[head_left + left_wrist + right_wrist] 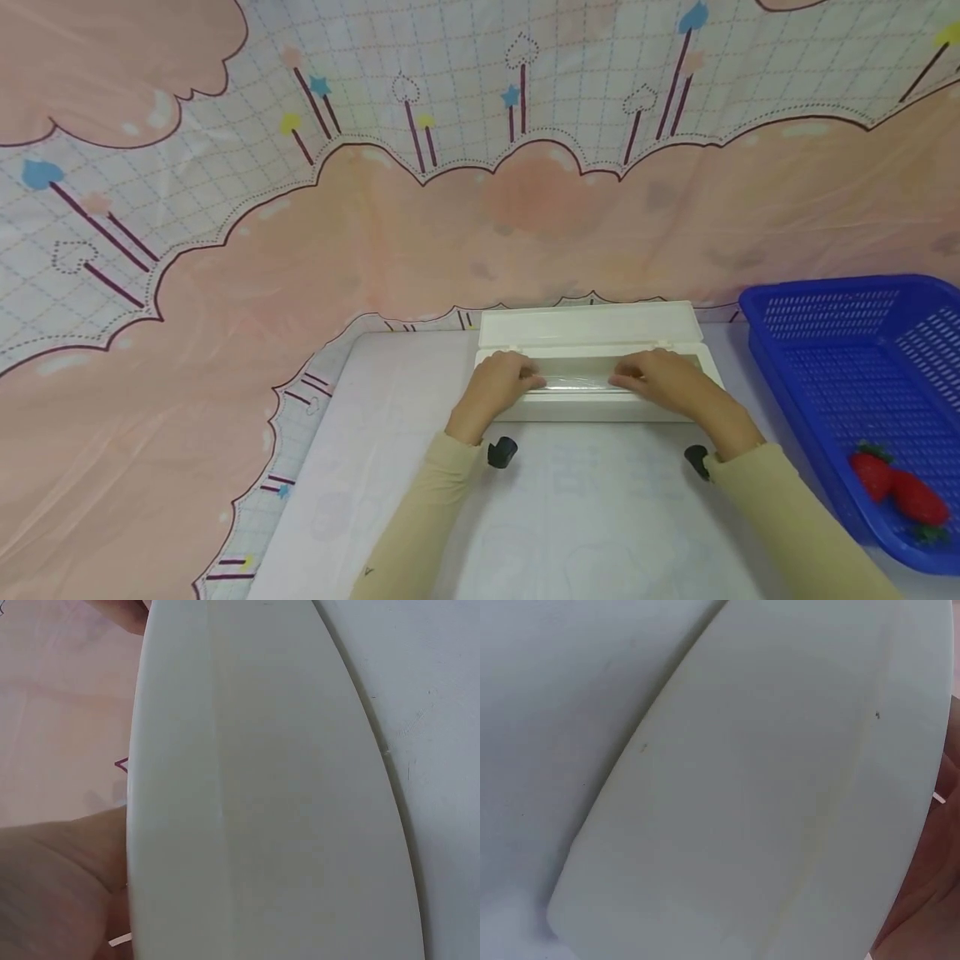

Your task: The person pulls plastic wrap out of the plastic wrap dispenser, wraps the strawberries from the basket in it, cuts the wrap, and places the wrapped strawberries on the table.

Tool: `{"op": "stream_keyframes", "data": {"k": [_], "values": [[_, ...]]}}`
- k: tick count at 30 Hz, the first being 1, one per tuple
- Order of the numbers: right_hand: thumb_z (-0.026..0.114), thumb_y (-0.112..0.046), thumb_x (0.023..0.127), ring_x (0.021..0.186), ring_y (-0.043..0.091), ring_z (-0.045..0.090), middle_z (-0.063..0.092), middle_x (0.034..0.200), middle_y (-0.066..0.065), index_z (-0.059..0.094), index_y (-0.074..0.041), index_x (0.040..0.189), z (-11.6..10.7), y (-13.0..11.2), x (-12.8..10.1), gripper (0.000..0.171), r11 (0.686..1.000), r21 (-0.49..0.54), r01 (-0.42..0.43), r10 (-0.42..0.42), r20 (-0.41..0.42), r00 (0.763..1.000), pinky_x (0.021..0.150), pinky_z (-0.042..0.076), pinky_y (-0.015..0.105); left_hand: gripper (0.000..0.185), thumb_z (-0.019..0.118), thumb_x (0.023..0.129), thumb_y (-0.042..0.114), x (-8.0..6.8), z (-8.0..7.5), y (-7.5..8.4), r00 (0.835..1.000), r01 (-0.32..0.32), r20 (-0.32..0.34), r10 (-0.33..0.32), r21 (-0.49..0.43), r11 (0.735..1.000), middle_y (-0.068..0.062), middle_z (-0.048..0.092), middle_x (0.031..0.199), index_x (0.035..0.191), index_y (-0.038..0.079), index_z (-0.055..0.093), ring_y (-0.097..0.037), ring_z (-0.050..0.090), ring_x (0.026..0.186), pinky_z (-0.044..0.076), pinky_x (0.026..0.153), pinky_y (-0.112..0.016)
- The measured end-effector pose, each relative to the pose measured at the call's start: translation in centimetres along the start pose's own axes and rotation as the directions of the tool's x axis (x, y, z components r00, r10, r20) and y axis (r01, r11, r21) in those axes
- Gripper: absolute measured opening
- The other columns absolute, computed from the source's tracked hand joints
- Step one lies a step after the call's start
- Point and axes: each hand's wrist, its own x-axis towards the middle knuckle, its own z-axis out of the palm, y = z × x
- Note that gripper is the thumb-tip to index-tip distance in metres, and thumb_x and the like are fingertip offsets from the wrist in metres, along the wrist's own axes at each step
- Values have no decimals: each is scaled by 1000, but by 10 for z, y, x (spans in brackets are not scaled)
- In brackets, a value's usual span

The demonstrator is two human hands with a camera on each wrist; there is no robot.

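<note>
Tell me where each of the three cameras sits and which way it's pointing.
Head: worn on the head, looking forward and down at the white dispenser box, its lid open; both forearms, the left hand and the right hand show, plus a blue basket with strawberries.
Left wrist: close against the box's white side; part of the hand shows lower left.
Right wrist: also close against the white side; a sliver of hand at the right edge.
All three share the box.
</note>
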Motion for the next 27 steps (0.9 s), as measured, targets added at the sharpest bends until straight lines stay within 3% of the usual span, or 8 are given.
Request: {"op": "stream_keyframes", "data": {"k": [8,15,21,27], "values": [[68,-19,94,80,15,66,75,92,4,76,-9,97,0,1,3,13,1000,-6,-1,1,-26,1000,74,55,42,20,74,89,35,4,1,1,1000,16,-2,-16,-25,1000,0,76,90,97,18,79,-17,69,83,53,70,-31],[68,-15,93,82,18,67,75,94,6,76,-9,98,4,2,3,11,998,-64,-7,2,-78,997,77,55,47,14,74,90,27,4,2,2,999,39,-29,-38,5,999,0,76,91,97,16,80,-18,69,85,53,72,-33],[68,-13,93,72,18,61,72,86,3,74,-10,92,5,1,2,7,995,-95,-16,1,-156,988,67,52,45,14,71,93,21,0,4,2,996,25,-86,-23,24,999,-1,76,95,100,12,78,-18,69,85,55,73,-33],[67,-14,94,69,15,59,70,81,0,74,-9,96,2,-2,1,9,997,-82,-14,-3,-202,979,63,51,41,12,73,91,20,-4,2,0,987,14,-163,-6,44,999,-2,77,98,98,12,79,-20,72,91,57,75,-36]]}}
